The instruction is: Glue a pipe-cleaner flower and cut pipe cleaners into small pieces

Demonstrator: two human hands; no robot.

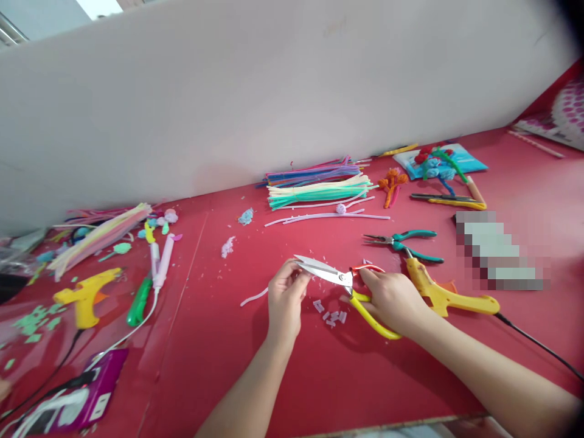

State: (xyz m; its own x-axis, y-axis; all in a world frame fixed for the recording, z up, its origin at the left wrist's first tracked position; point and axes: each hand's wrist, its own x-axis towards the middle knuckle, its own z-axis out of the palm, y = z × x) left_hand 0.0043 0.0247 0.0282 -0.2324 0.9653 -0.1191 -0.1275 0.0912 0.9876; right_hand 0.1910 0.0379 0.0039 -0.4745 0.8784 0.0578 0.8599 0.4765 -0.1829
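The red surface (pixel 319 377) is crowded, and that looks like the main risk; the bundle of pipe cleaners (pixel 319 185) near the back wall lies loose and could scatter if an arm sweeps it; the yellow glue gun (pixel 449 295) lies just beside the right forearm with its cord trailing off to the right, so a pull of that arm could drag or snag it; the teal-handled pliers (pixel 404 242) lie just behind it. The right hand (pixel 387 301) has its grip closed around the yellow handles of the scissors (pixel 340 281), whose blades stand slightly parted and point left; the left hand (pixel 285 298) pinches a short pale piece, too small to tell clearly, right at the blade tips, so the fingertips could be nicked if the blades close off target. The small white cut bits (pixel 331 315) lie between the two hands and could be brushed off the near edge. No open container shows; nothing here sits inside a box or tray.
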